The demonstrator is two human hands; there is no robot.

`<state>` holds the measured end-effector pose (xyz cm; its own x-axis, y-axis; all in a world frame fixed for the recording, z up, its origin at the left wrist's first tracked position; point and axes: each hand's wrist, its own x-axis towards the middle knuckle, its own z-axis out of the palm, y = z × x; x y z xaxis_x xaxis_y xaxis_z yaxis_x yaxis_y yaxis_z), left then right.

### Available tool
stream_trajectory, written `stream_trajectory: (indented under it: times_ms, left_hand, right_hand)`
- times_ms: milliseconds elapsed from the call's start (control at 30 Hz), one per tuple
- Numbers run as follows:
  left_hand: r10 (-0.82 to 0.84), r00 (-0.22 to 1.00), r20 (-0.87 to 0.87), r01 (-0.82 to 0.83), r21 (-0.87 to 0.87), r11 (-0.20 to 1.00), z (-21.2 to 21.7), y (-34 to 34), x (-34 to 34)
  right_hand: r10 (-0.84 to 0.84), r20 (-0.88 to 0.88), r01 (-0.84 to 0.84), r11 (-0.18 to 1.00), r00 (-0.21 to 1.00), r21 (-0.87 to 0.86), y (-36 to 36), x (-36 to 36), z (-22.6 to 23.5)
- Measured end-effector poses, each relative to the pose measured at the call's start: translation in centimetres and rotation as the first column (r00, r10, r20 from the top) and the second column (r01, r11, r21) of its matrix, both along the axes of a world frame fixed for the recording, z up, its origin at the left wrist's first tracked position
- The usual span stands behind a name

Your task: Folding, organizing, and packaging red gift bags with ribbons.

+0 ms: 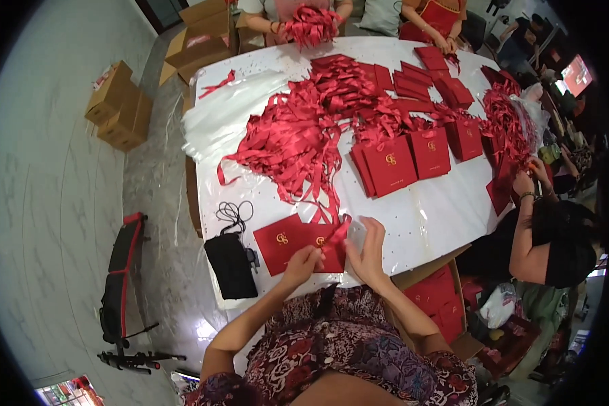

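Observation:
Two flat red paper bags with gold print lie at the near edge of the table in front of me, the left bag [277, 238] showing more of its face than the right bag [333, 265]. Across the right one slants a red ribbon [338, 233]. My left hand [303, 264] is closed, its thumb and fingers pinched at the ribbon's lower end over the bag. Beside that bag's right edge, my right hand [369, 254] has its fingers stretched out and apart, with nothing seen in them. A large heap of red ribbons [287, 139] lies just beyond, some strands trailing toward the bags.
A black pouch [230, 267] with a cord sits at the table's left edge. Stacked red bags [389, 166] stand right of the ribbon heap. Clear plastic sheeting [223, 118] lies at the far left. An open carton [440, 298] of red pieces is by my right side. Co-workers sit around the table.

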<state>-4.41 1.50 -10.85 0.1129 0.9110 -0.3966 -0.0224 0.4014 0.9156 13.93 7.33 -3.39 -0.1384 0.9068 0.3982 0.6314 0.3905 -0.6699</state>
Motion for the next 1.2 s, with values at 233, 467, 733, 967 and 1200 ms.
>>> stream_trajectory:
  times_ms: [233,467,733,967,1200]
  left_hand:
    - [-0.106,0.909,-0.403,0.173,0.134,0.976,3.6,2.5,0.4]
    - [0.243,0.517,-0.821,0.275,0.428,0.861,2.8,5.1,-2.0]
    - [0.102,0.565,-0.819,0.413,0.388,0.824,-0.5,5.1,-2.7]
    - [0.053,0.589,-0.806,0.462,0.390,0.797,1.3,5.4,-1.9]
    - [-0.008,0.518,-0.855,0.539,0.319,0.779,2.8,5.9,-0.9]
  right_hand:
    - [0.452,-0.023,-0.446,0.869,0.892,-0.216,0.4,0.2,-2.0]
    - [0.236,-0.276,-0.339,0.836,0.932,-0.431,0.6,-0.7,-4.8]
    - [0.198,-0.178,-0.255,0.878,0.964,-0.404,1.2,-1.4,-8.0]
    - [0.167,-0.151,-0.213,0.904,0.974,-0.370,1.2,-2.5,-7.3]
    - [0.092,-0.210,-0.169,0.907,0.973,-0.386,0.5,-2.1,-5.8]
